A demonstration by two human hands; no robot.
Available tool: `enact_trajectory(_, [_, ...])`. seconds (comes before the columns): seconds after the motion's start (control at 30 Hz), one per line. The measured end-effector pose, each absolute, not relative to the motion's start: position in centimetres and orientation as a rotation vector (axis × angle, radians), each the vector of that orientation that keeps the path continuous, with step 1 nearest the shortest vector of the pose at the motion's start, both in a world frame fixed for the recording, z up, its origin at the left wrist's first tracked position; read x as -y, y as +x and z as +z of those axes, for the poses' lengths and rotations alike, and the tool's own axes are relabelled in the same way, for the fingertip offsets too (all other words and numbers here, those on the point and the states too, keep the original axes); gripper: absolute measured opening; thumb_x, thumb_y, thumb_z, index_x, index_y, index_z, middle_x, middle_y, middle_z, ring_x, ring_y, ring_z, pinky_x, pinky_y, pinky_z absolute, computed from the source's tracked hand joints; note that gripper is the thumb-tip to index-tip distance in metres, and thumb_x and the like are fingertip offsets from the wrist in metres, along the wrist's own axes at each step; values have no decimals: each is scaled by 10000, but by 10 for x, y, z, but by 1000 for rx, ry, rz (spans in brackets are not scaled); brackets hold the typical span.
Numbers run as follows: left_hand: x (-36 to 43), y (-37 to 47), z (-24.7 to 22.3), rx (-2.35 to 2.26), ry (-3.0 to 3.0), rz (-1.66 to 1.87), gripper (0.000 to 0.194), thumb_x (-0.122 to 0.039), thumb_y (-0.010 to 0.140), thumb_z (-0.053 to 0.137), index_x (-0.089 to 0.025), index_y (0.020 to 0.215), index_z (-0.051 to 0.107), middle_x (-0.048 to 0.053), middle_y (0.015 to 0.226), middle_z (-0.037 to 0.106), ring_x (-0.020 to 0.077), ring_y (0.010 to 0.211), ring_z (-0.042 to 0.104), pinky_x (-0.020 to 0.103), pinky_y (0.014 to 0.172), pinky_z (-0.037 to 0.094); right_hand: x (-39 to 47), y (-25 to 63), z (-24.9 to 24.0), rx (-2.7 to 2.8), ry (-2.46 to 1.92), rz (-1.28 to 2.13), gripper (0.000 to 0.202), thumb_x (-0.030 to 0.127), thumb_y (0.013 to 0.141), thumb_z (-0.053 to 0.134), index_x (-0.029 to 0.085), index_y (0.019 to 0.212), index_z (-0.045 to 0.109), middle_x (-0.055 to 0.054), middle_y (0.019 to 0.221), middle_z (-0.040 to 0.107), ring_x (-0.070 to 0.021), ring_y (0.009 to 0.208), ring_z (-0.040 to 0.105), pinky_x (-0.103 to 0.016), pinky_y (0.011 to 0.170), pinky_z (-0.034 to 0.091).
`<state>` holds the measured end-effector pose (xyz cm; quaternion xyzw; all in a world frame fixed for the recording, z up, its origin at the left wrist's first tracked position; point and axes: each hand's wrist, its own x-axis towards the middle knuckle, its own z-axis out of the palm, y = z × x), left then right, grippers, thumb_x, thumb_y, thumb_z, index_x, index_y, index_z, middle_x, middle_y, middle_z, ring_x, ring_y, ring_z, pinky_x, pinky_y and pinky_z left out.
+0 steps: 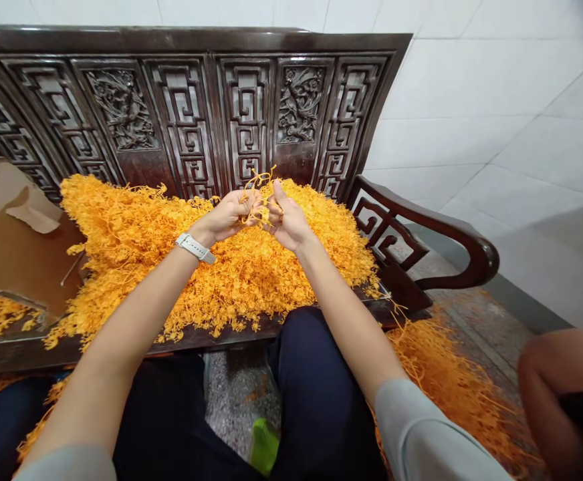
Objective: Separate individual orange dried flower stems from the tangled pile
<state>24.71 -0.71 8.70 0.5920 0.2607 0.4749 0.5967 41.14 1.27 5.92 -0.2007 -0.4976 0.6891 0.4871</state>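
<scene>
A large heap of orange-yellow stringy pieces (251, 274) covers the seat of a dark carved wooden bench (166, 177). Above the heap, near the bench back, my left hand (236, 212) has its fingers closed on a small tangle of orange strands (257, 212). Close on its right, my right hand (287, 217) pinches the same tangle, thumb pointing up. Loose strand ends stick up between the two hands. A pale watch (194, 248) is on my left wrist.
A torn cardboard box (21, 247) stands at the left on the bench. The curved armrest (436, 234) is at the right. More orange strands (446, 374) lie on the floor beside another person's bare leg (562, 374). Something green (264, 444) is between my legs.
</scene>
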Motion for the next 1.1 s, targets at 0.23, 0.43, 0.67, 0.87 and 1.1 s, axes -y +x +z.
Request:
enact_trajectory(0.23, [16,242,97,-577,1443,983,386,-324,683,953,-169,740,604,-59,586,447,15,434,282,217,444,179,-4,414,63,1256,-369,1820,802,836,796,763,247,550,279,109,483,201,-66,444,204,-237,449,356])
enact_trajectory(0.43, [24,245,101,-563,1491,912,489,-470,659,954,-188,697,555,-56,549,438,6,387,229,231,424,147,5,410,63,1258,-321,1881,823,897,818,667,270,514,229,98,444,109,-84,408,137,-262,389,317])
enact_trajectory(0.67, [26,244,118,-617,1461,1021,323,-346,736,852,-186,706,572,-39,593,424,24,434,255,248,444,140,0,413,65,1278,-331,1675,629,705,858,783,253,628,412,90,532,239,-89,501,132,-279,470,201])
enact_trajectory(0.87, [28,248,125,-972,1651,919,526,-381,897,791,-205,584,406,-38,595,314,58,519,231,278,503,141,-6,409,65,1188,-504,1422,643,748,795,831,262,685,425,103,557,264,-79,495,181,-301,494,184])
enact_trajectory(1.1, [27,267,122,-976,1397,1076,428,-117,861,699,-202,588,381,-54,599,295,38,520,201,243,473,152,-16,414,74,874,-541,1515,668,593,859,855,255,672,310,131,493,230,-56,465,126,-271,452,126])
